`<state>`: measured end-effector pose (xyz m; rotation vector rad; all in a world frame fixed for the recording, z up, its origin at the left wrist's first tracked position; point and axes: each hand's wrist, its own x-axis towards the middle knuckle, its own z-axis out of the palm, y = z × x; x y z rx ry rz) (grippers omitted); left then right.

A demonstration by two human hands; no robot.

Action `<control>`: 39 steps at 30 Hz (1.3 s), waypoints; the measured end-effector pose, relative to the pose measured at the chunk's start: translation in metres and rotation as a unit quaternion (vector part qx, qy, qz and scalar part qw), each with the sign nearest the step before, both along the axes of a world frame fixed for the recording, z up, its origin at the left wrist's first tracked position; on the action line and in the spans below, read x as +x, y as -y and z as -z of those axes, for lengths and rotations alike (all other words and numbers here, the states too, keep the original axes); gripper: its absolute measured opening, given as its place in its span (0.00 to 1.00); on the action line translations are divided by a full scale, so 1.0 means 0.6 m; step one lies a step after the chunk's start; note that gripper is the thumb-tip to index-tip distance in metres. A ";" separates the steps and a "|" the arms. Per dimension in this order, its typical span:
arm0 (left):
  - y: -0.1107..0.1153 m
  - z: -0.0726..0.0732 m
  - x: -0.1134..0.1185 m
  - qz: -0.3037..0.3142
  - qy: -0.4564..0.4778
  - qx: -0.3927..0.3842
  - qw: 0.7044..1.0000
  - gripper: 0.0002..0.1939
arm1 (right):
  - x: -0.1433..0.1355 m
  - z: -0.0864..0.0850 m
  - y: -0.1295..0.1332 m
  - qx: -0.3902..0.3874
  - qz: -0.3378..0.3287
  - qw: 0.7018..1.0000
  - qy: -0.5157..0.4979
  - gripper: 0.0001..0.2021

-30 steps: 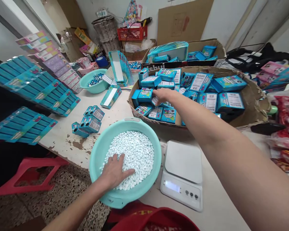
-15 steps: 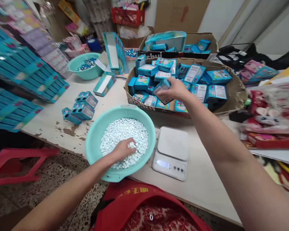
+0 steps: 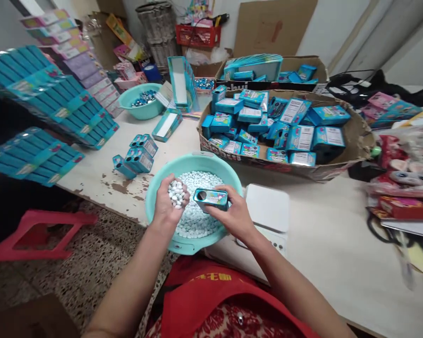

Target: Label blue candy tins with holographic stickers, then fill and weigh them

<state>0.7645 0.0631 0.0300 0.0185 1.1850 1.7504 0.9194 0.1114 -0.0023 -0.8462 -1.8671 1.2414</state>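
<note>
My left hand [image 3: 167, 199] is cupped around a heap of white pieces [image 3: 177, 194] over the left side of a mint-green basin [image 3: 157, 180]. More small white pieces [image 3: 197, 220] fill the basin's bottom. Above the basin's right side, my right hand [image 3: 234, 211] grips a small blue box [image 3: 211, 198], held lying lengthwise with a dark round hole at its left end. The box is close to the left hand's pieces but apart from them. Partly behind my right hand and forearm is a white scale [image 3: 268, 206].
A carton [image 3: 324, 171] of blue boxes stands behind the scale. Several blue boxes [image 3: 139, 159] stand left of the basin. Further back are a second green basin [image 3: 146, 111] and display trays [image 3: 179, 84]. Stacked blue packs [image 3: 56, 103] rise at left, near a red stool [image 3: 45, 230].
My left hand has risen from the basin with a palmful of white pieces. My right hand has brought a blue box from the carton to above the basin. The view has shifted slightly.
</note>
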 end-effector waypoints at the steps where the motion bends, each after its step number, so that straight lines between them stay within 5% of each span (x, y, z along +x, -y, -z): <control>1: -0.002 -0.006 0.002 -0.021 -0.025 0.023 0.999 0.12 | -0.007 0.005 0.006 0.027 -0.013 0.999 0.020 0.14; 4: -0.013 -0.007 0.009 -0.068 -0.096 0.046 0.992 0.15 | -0.019 0.014 0.014 0.079 -0.032 0.994 0.071 0.12; 10: -0.029 0.019 0.016 -0.053 -0.170 0.044 0.983 0.15 | -0.022 0.017 0.005 0.110 -0.017 0.988 0.105 0.13; 24: -0.043 0.013 0.021 -0.009 -0.208 0.039 0.977 0.19 | -0.015 0.014 -0.011 0.090 -0.041 0.990 0.105 0.14; 39: -0.037 0.013 0.031 0.015 -0.257 0.054 0.965 0.12 | -0.008 0.008 -0.014 0.087 -0.035 0.989 0.112 0.14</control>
